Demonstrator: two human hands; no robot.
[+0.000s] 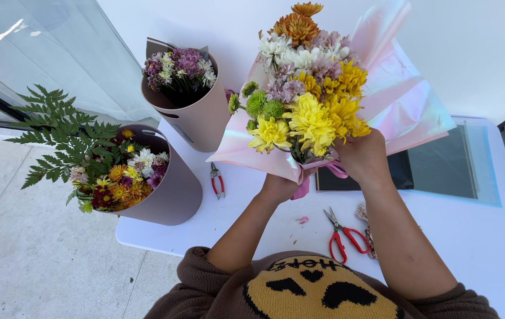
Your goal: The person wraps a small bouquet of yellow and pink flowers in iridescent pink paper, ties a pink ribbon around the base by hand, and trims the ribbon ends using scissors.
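Bouquet (305, 112) between table-edge buckets (170, 183)

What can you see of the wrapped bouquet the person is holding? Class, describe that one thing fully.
The bouquet is held upright above the white table. It mixes yellow, white, mauve, green and orange chrysanthemum-like blooms, wrapped in shiny pale pink, slightly iridescent paper that fans out to the right. A pink ribbon circles the gathered stems. The left hand grips the wrap's base from below; the right hand clasps it at the ribbon.
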